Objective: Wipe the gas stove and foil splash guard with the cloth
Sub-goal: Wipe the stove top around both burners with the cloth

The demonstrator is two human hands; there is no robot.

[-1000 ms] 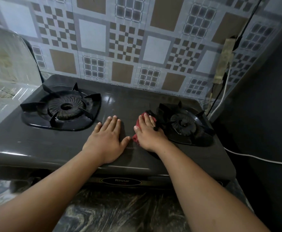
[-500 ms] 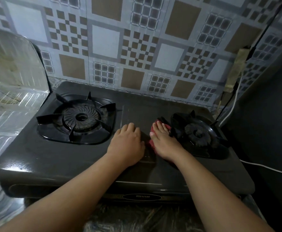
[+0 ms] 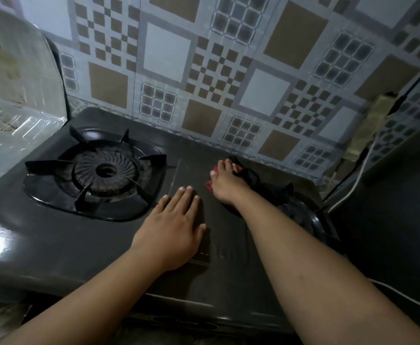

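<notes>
On the gas stove, beside its right burner, the right hand presses flat-fingered on the red cloth, soft and best bunched under the palm, while the left hand rests flat, holding nothing.

A dark gas stove with 2 burners sits against a patterned tile wall. The left hand lies flat, fingers straight, on the stove top between the burners. The right hand presses a red cloth onto the stove beside the right burner, fingers extended. A foil splash guard stands left of the left burner. A white cable runs along the right.
</notes>
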